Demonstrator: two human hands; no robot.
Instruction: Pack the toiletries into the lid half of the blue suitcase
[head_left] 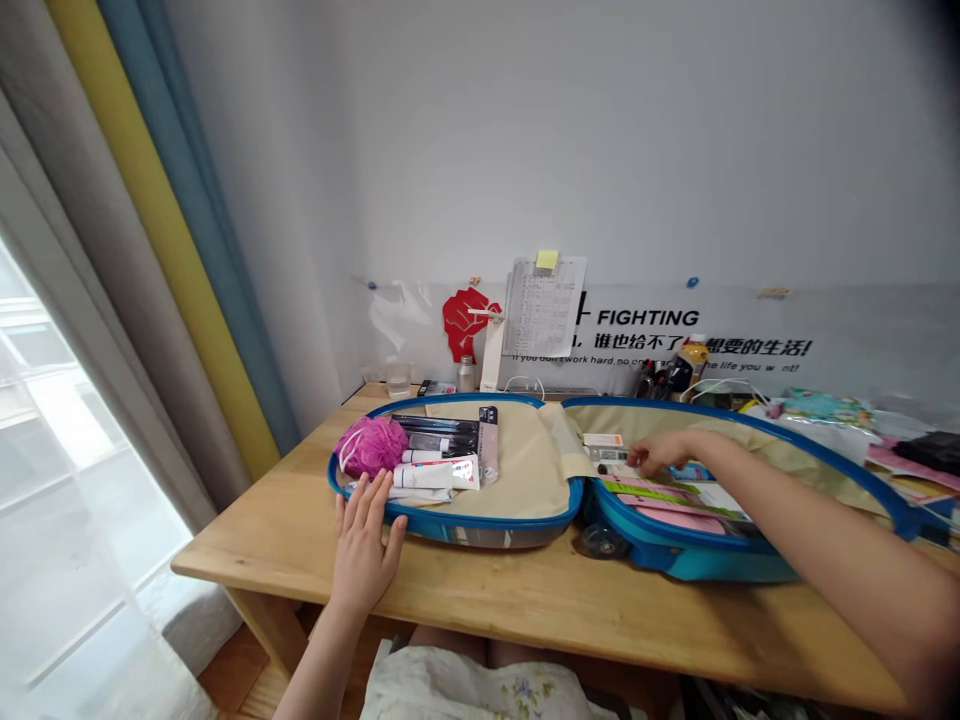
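A blue suitcase lies opened flat, its two halves side by side. My left hand rests against the front rim of the left half, fingers stretched out and holding nothing. Just beyond its fingertips are a purple bath puff, a toothpaste tube, a white tube and a blister-packed item. My right hand reaches into the right half with its fingers bent down and together. What they grip is hidden. Around them lie a small white box, a clear bottle and pink-and-green packets.
The suitcase sits on a wooden table. Behind it stand a white lamp, a small bottle, a glass and a yellow-labelled bottle. Bags and papers pile at the right. Curtains hang at the left.
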